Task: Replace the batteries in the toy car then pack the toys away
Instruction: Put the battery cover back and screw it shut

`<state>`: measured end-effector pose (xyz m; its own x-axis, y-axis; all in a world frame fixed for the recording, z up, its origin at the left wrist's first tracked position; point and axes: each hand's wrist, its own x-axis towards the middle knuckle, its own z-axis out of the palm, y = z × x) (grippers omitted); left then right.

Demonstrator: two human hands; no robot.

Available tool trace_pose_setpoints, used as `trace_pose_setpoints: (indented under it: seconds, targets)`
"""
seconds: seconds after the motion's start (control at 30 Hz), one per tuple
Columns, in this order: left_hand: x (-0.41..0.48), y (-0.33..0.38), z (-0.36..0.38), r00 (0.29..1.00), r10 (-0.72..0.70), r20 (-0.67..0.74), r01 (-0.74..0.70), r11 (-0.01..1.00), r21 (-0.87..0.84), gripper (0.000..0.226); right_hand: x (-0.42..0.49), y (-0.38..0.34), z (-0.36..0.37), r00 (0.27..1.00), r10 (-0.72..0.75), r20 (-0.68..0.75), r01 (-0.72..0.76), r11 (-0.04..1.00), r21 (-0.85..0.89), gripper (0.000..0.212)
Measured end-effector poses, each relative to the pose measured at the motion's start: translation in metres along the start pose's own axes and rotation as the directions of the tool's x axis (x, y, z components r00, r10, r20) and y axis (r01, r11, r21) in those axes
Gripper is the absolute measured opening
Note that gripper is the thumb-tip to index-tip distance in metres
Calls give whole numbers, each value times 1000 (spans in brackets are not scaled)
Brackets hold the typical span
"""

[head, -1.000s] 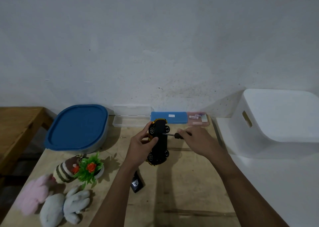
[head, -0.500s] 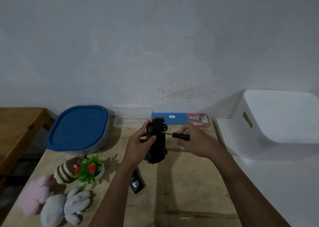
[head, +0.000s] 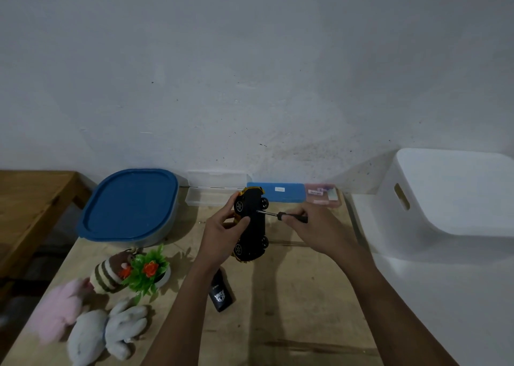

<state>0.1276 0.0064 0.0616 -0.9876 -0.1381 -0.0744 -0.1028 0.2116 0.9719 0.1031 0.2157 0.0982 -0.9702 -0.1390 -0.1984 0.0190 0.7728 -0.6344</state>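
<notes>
The left grip (head: 222,235) holds a black and yellow toy car (head: 254,226) on end above the bench (head: 292,296), underside and 4 wheels facing right. The right grip (head: 317,229) pinches a small screwdriver (head: 281,215), its tip touching the car's underside near the upper wheels. Below the car lies a small black object (head: 221,293), possibly a remote. Along the wall sit 3 slim cases: clear (head: 211,196), blue (head: 281,192), pink (head: 322,196). A blue-lidded container (head: 130,204) stands to the left, with plush toys (head: 108,329) and a plastic plant (head: 147,271) nearer. A white bin (head: 456,193) lies upturned on the right.
</notes>
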Motion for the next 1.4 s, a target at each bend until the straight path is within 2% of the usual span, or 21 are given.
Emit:
trace_pose_setpoints:
  seconds: [0.07, 0.2, 0.3, 0.43, 0.57, 0.7, 0.83, 1.0, 1.07, 1.13, 1.2, 1.33, 1.4]
  targets:
    - [0, 1, 0, 1000, 5, 1, -5, 1000, 6, 64, 0, -4, 0, 1000, -9, 6, 9, 999, -48, 39]
    - [1, 2, 0, 1000, 10, -11, -10, 1000, 7, 63, -3, -9, 0, 997, -5, 77, 4, 1000, 15, 23]
    - [1, 1, 0, 1000, 7, 2, -7, 1000, 6, 65, 1, -10, -3, 999, 8, 45, -6, 999, -36, 21]
    - [-1, -1, 0, 1000, 5, 17, -5, 1000, 3, 64, 2, -17, -4, 998, 24, 59, -21, 998, -55, 43]
    - [-1, -1, 0, 1000, -1, 22, 1, 1000, 2, 64, -2, -19, -7, 993, 25, 113, -24, 1000, -13, 26]
    - [0, 1, 0, 999, 4, 34, -5, 1000, 2, 64, 2, -17, -9, 999, 16, 29, -16, 1000, 8, 22]
    - [-1, 2, 0, 999, 6, 32, -6, 1000, -7, 63, 3, -19, -7, 997, 61, 49, -62, 997, 36, 42]
    - [4, 5, -1, 1000, 6, 0, -6, 1000, -26, 62, -3, -20, -12, 990, 41, 138, -51, 996, 71, 19]
    - [6, 4, -2, 1000, -2, 1, 2, 1000, -31, 63, -1, -17, -13, 995, 29, 96, -36, 997, 73, 19]
    - [7, 2, -2, 1000, -7, 5, 7, 999, -36, 63, 1, -16, -14, 998, 44, 45, -47, 997, 55, 35]
    - [7, 2, -2, 1000, -6, 12, 6, 1000, -31, 63, 2, -15, -12, 997, 62, 55, -64, 997, 30, 49]
    - [7, 3, -1, 1000, 7, 2, -7, 999, -38, 63, -3, -16, -12, 996, 28, 88, -34, 997, 67, 28]
    - [8, 5, -1, 1000, 14, -1, -15, 999, -42, 63, -2, -15, -12, 998, 16, 67, -20, 998, 63, 28]
